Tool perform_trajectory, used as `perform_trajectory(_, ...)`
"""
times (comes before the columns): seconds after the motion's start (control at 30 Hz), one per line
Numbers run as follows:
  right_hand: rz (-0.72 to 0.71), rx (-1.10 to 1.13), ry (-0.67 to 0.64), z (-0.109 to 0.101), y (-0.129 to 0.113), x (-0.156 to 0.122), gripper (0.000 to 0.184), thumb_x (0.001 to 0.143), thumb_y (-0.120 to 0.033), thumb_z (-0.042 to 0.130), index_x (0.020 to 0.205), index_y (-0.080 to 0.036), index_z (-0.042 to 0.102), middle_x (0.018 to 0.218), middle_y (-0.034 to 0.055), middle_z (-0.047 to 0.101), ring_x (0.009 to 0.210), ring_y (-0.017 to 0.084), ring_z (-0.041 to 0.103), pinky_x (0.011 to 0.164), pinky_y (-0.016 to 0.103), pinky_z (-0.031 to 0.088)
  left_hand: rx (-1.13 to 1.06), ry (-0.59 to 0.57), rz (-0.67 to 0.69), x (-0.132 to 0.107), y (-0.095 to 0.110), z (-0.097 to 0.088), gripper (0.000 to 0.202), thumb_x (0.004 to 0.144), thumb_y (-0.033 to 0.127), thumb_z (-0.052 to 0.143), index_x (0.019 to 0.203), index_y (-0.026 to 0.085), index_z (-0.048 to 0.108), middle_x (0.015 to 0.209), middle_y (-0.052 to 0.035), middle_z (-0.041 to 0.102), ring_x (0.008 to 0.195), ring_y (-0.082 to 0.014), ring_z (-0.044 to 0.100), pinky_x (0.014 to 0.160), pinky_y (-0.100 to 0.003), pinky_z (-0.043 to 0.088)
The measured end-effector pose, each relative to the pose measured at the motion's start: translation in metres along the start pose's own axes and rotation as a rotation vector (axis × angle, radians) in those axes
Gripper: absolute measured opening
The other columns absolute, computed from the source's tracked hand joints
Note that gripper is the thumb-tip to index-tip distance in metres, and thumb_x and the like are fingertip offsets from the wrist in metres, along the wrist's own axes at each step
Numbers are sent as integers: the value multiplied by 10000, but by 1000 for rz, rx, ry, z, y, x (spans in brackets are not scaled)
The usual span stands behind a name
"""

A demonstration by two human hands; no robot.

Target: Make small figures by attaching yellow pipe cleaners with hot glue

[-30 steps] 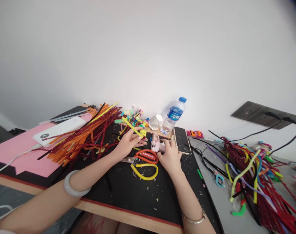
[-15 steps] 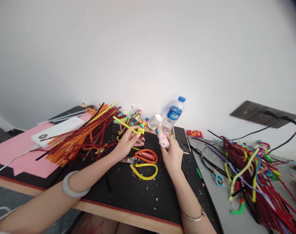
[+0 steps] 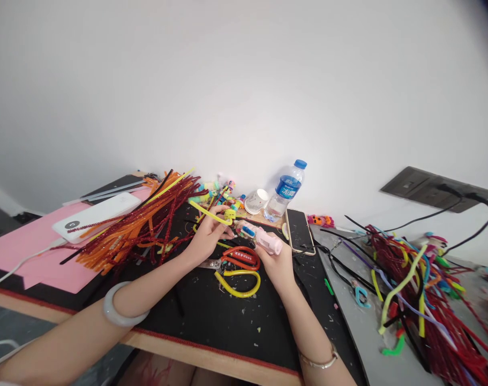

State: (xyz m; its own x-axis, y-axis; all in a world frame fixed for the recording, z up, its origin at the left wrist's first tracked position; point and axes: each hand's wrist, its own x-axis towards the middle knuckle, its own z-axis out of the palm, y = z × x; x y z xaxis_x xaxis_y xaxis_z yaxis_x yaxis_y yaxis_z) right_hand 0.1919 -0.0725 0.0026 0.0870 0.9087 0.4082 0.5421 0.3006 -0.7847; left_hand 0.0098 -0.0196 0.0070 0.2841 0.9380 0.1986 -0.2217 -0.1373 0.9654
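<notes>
My left hand point(image 3: 208, 236) pinches a small coiled yellow pipe-cleaner piece point(image 3: 229, 214), from which a straight yellow length sticks out to the upper left. Closed around a pink hot glue gun point(image 3: 265, 240) is my right hand point(image 3: 278, 262). The gun's front end points left, close to the coiled piece; whether they touch I cannot tell. Just below both hands, scissors point(image 3: 239, 292) with one orange and one yellow handle lie on the black mat point(image 3: 227, 327), their blades partly hidden by my left wrist.
Red and orange pipe cleaners point(image 3: 123, 225) lie heaped at left beside a white device point(image 3: 95, 214) on pink sheets point(image 3: 30, 257). Behind stand a water bottle point(image 3: 286, 190) and a tipped paper cup point(image 3: 256, 201); a phone point(image 3: 300, 231) lies nearby. More pipe cleaners point(image 3: 424, 321) and black cords point(image 3: 336, 268) spread right.
My right hand has brought the glue gun left and turned its front end toward the yellow piece. My left hand has barely moved and still holds that piece.
</notes>
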Motion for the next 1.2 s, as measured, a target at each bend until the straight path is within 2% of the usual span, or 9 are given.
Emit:
perform_trajectory(0.33, 7, -39, 7, 0, 2, 0, 152, 747, -319, 579, 817, -186, 600, 741, 16, 614, 648, 145, 546, 620, 238, 427, 56, -6, 5, -2, 5, 3, 351, 812, 355, 498, 1121, 227, 391, 853, 5, 528, 619, -84, 567, 624, -257, 525)
perform_trajectory(0.8, -15, -69, 22, 0, 4, 0, 175, 752, -311, 572, 853, -173, 610, 761, 30, 632, 675, 152, 562, 644, 249, 444, 42, -11, 19, -1, 2, 1, 338, 822, 319, 490, 1129, 229, 382, 819, 24, 475, 573, -68, 544, 590, -242, 495)
perform_trajectory(1.2, -15, -64, 20, 0, 7, 1, 163, 763, -295, 576, 875, -182, 606, 784, 28, 644, 687, 156, 577, 655, 255, 453, 62, -16, 28, 0, 0, 0, 356, 832, 340, 475, 1155, 228, 374, 799, 22, 490, 573, -78, 553, 582, -246, 482)
